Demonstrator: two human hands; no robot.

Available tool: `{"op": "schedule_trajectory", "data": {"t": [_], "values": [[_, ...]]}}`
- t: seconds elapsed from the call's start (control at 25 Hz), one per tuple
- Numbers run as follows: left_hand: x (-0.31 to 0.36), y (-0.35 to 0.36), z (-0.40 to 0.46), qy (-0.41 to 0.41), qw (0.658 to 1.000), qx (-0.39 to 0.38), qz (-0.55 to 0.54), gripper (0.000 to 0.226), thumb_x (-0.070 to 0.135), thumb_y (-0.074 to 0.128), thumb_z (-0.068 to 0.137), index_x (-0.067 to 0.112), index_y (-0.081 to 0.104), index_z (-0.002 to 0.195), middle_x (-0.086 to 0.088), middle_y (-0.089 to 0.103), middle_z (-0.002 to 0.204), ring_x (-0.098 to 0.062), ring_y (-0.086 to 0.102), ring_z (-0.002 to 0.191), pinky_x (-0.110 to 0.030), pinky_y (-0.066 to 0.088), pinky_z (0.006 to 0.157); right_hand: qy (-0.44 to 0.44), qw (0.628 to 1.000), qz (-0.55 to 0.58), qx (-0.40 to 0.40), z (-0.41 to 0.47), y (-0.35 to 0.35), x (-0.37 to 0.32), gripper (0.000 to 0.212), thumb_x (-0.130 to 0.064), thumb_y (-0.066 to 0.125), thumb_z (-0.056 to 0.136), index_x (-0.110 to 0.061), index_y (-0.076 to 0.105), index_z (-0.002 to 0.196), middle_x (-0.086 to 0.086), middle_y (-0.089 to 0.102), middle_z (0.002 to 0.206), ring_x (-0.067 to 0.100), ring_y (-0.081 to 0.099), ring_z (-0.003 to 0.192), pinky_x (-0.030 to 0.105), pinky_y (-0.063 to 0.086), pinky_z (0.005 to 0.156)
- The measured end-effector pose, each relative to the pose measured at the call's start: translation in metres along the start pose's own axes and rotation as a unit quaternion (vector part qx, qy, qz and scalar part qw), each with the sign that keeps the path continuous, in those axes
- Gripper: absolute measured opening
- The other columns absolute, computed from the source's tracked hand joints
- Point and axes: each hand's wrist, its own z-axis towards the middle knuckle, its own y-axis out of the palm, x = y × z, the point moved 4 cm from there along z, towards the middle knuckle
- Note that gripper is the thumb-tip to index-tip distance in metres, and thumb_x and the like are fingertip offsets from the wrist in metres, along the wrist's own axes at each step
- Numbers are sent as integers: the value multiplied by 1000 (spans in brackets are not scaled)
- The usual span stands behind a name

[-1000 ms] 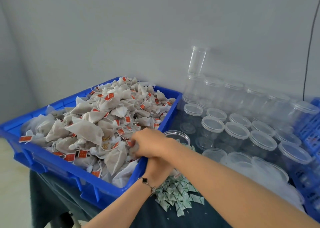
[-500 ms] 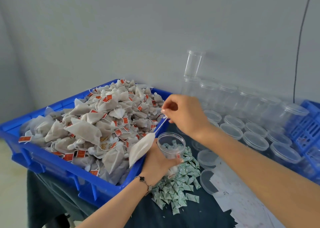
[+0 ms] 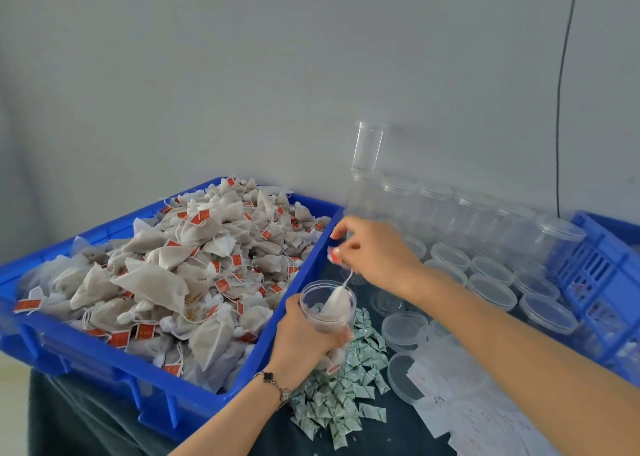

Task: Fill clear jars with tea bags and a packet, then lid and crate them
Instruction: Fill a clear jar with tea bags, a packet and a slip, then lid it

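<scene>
Two hands are at work over one clear jar (image 3: 328, 308). The jar is gripped round its wall by the left hand (image 3: 304, 334), mouth upward, just right of the blue crate (image 3: 104, 362) of tea bags. Above the jar's mouth, the right hand (image 3: 375, 251) pinches a red paper tag (image 3: 334, 256) between thumb and fingertips; from it a thin string drops to a tea bag (image 3: 337, 305) that hangs partly inside the jar. Other contents seem to lie lower in the jar, though they are blurred through the plastic.

The tea bag is judged very light, soft and easily torn, so the tag or string is the sensible hold, and the bag should be lowered rather than pushed. The jar is judged thin, light and slippery, best held round its middle.

Below the jar, small green-and-white packets (image 3: 332, 396) are heaped on the dark table (image 3: 391, 435). To the jar's right, loose lids (image 3: 403, 327) are spread, with empty jars (image 3: 433, 209) ranked behind them against the wall. Farther right of the jar, a second blue crate (image 3: 602, 272) is seen at the edge.
</scene>
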Motion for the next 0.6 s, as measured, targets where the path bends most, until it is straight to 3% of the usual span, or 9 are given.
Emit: {"op": "schedule_trajectory", "data": {"t": [0.08,0.16,0.24,0.28,0.36,0.44,0.48,0.56,0.6], "values": [[-5,0,-1,-5,1000,1,25,81,33,90,57,28,35,116,20,51,92,5,51,78,-7,41,50,36,994,-59,-80,0,21,9,32,-25,54,93,-20,56,124,2,68,105,15,64,88,31,51,78],[-8,-1,-1,-18,999,-8,48,77,34,89,58,29,36,113,17,55,94,3,54,81,-10,38,55,26,991,-43,-125,3,43,1,32,-27,52,94,-21,57,124,1,66,115,14,63,95,27,49,81],[-6,1,0,-36,994,-22,97,66,34,85,64,25,40,112,12,56,97,-1,55,85,-11,39,62,-10,982,-15,-186,8,71,-17,29,-25,53,94,-20,59,122,0,64,119,13,60,103,24,46,83],[-11,-17,3,-26,997,22,73,58,32,79,71,21,43,115,9,56,104,-5,55,92,-12,42,70,-28,976,-25,-215,10,87,-27,30,-26,53,94,-19,58,122,1,63,120,15,59,104,27,46,84],[-4,-28,14,-30,988,31,145,36,23,63,87,13,50,119,-2,55,114,-17,55,107,-26,48,87,-54,965,-83,-242,14,116,-44,32,-32,54,92,-17,58,120,4,64,112,21,59,101,36,45,83],[4,-33,32,-35,928,-9,372,17,23,51,94,14,57,106,-7,57,98,-27,58,104,-39,46,91,-38,958,-133,-249,15,136,-55,34,-43,58,86,-13,61,102,6,65,94,24,59,84,39,41,74],[8,-32,28,-78,899,-30,430,14,26,50,94,14,57,97,-6,55,85,-26,61,97,-39,46,87,-29,957,-148,-250,15,142,-58,32,-42,59,85,-11,61,92,5,64,86,23,57,76,41,41,76],[19,-33,23,-99,837,-5,538,18,32,60,89,16,52,90,-4,47,70,-18,61,81,-28,46,68,-33,956,-180,-230,17,146,-62,12,-23,59,86,-11,61,86,5,62,77,23,56,73,58,30,97],[30,-27,16,-126,854,-4,505,26,34,66,84,17,49,92,-2,47,70,-14,59,77,-23,44,63,-35,957,-195,-213,18,144,-63,10,-11,56,86,-11,63,94,5,63,80,24,58,79,65,17,104]]}}
